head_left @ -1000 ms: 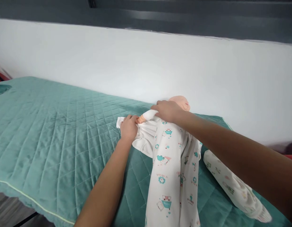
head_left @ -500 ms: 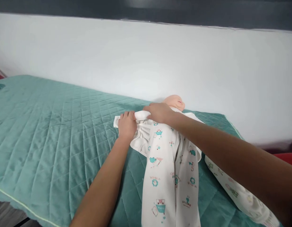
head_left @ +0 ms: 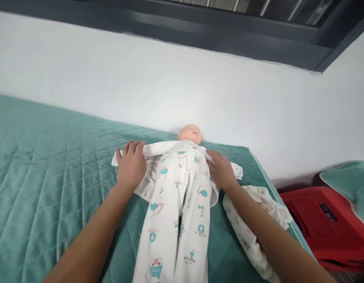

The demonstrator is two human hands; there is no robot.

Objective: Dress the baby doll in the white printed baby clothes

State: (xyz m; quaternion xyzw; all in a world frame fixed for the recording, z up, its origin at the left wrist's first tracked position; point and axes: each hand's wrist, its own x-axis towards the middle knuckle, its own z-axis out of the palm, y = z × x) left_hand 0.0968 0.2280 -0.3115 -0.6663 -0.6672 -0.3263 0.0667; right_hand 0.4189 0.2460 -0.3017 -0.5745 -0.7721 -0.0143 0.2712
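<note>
A doll with a bare pinkish head lies on its back with its arms covered by a white baby shirt. White baby trousers, printed with teal and pink figures, lie over its front and run toward me. My left hand is closed around the shirt sleeve on the left, with the cuff showing beyond it. At the doll's other side, my right hand has its fingers curled at the cloth near the shoulder; its fingertips are partly hidden. The other cuff shows just past this hand.
A quilted green cover lies under everything, against a white wall. Another printed white garment lies beneath my right forearm. Beyond the right edge are a red chair or case and green cloth. A dark window frame runs above.
My right hand has left the sleeve on the left and moved to the doll's other side. My left hand remains at its sleeve. The view has turned right, bringing the red object in.
</note>
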